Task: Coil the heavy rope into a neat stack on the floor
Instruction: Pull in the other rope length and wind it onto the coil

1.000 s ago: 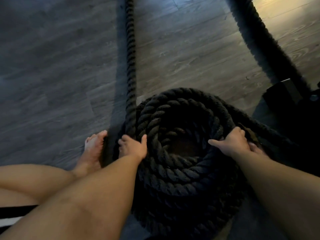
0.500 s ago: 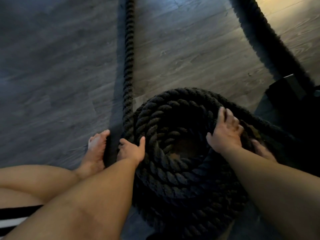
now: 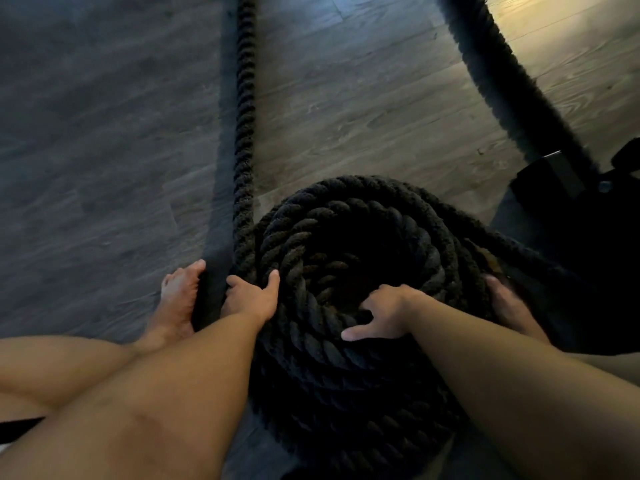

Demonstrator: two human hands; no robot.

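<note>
A thick black twisted rope lies coiled in a round stack (image 3: 346,341) on the grey wooden floor (image 3: 104,133) between my feet. One free length (image 3: 244,116) runs straight away from the coil's left side. My left hand (image 3: 251,299) grips the rope at the left edge of the coil, where that length joins it. My right hand (image 3: 384,311) rests inside the coil's inner ring, fingers curled over the top turns and thumb pointing left.
A second stretch of rope (image 3: 502,71) runs diagonally at the upper right towards a dark metal anchor or base (image 3: 561,181). My bare left foot (image 3: 178,299) is beside the coil; my right foot (image 3: 509,306) presses against its right side.
My right hand has moved from the coil's right outer edge to the inner ring near the front. My left hand has stayed on the left edge.
</note>
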